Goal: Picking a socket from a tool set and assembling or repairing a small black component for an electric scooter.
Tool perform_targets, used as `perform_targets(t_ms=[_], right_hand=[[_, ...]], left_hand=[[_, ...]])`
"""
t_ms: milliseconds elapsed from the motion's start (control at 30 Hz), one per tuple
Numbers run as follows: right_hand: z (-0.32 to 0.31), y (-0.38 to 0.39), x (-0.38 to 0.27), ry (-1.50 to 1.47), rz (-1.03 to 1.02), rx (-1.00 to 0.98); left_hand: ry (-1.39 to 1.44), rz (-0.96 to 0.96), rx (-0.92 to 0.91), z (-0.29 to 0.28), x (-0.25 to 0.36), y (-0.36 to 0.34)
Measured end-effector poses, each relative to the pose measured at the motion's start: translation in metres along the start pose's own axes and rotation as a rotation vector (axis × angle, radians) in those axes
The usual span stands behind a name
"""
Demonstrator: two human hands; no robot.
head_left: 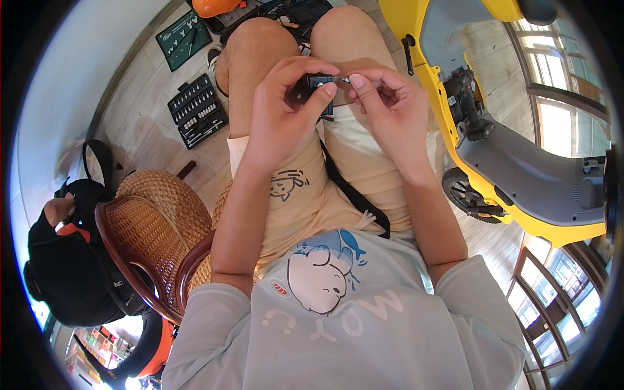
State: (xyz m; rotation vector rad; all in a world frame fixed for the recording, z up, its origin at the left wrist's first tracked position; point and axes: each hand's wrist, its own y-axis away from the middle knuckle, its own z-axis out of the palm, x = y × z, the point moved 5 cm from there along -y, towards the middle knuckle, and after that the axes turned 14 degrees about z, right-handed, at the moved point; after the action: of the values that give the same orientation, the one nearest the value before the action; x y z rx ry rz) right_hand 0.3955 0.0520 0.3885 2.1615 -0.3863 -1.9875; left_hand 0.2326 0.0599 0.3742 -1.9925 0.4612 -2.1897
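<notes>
Above my lap, my left hand (289, 107) is closed on a small black block-shaped part (320, 82), with the thumb pressed on its near side. My right hand (393, 107) pinches a small, thin metal piece (345, 79) between thumb and fingertips. That piece points at the right side of the black part. Whether it touches or enters the part is too small to tell. A black strap (344, 182) lies across my shorts below the hands.
An open socket set case (197, 110) and a green tool pouch (184, 40) lie on the floor at left. To the right stands a yellow and grey scooter (520, 162). A wicker chair (162, 208) and a black backpack (78, 253) are at my left.
</notes>
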Motion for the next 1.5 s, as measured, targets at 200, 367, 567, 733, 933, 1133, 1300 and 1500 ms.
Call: perform_targets(t_ms=[200,367,567,733,933,1133,1300,1500], right_hand=[[-0.003,-0.006,0.003,0.068,0.073,-0.062],[-0.006,-0.010,0.006,0.130,-0.025,-0.089],[-0.004,-0.008,0.008,0.066,-0.237,-0.030],[-0.005,-0.002,0.003,0.218,-0.530,0.052],[-0.004,0.005,0.000,0.241,-0.567,0.088],[-0.001,0.004,0.002,-0.017,-0.190,-0.031],[-0.008,0.006,-0.004,0.294,-0.131,0.000],[-0.002,-0.007,-0.001,0.266,-0.115,-0.089]], left_hand=[[-0.037,0.029,-0.023,-0.001,0.004,-0.001],[-0.081,0.042,-0.059,-0.001,0.003,-0.002],[-0.060,0.022,-0.075,-0.001,0.000,-0.002],[-0.084,0.032,-0.055,0.001,-0.002,-0.001],[-0.179,0.131,0.007,0.004,0.001,-0.004],[-0.214,0.138,0.006,0.001,-0.002,-0.003],[-0.203,0.072,-0.015,-0.001,-0.001,-0.003],[-0.207,0.128,-0.014,0.000,0.000,-0.003]])
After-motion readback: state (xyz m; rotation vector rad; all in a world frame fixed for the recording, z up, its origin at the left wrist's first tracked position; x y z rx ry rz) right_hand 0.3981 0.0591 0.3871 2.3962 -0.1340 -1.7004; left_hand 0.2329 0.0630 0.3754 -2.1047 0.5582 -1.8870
